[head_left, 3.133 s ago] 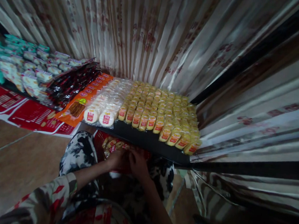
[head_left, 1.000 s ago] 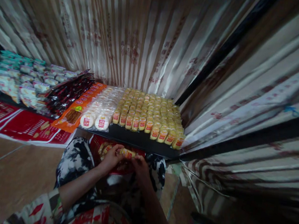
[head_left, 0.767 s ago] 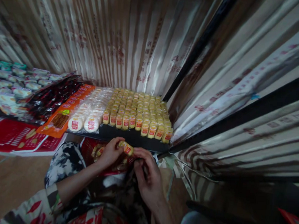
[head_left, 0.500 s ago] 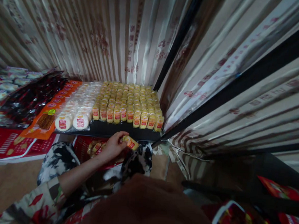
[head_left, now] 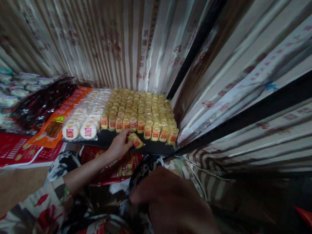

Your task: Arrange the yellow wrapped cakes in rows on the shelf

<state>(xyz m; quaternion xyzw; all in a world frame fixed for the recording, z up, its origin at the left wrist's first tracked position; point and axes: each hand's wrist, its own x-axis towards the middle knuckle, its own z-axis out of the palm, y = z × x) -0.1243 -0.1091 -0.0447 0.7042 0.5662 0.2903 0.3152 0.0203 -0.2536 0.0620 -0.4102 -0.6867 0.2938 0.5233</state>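
My left hand (head_left: 119,145) pinches a small yellow wrapped snack cake (head_left: 136,141) by its left end. The cake lies tilted over the black shelf's front edge, just before the rows of matching yellow wrapped cakes (head_left: 142,110) with red labels. Close to the camera, my right hand (head_left: 175,204) is dark and smeared by motion, so its fingers cannot be made out. Under my left hand, between my knees, lies a red bag (head_left: 109,178) with more yellow packets in it.
Left of the cakes stand rows of white round packets (head_left: 88,130), an orange snack bag (head_left: 48,131), dark glossy packets (head_left: 44,105) and green-white packets (head_left: 6,101). A black shelf post (head_left: 195,45) rises behind. Striped plastic sheeting (head_left: 118,39) hangs around the shelf.
My left hand has moved the yellow cake forward, from above my knee to the shelf's front. My right hand has shifted up and forward into view, and the camera view has turned slightly.
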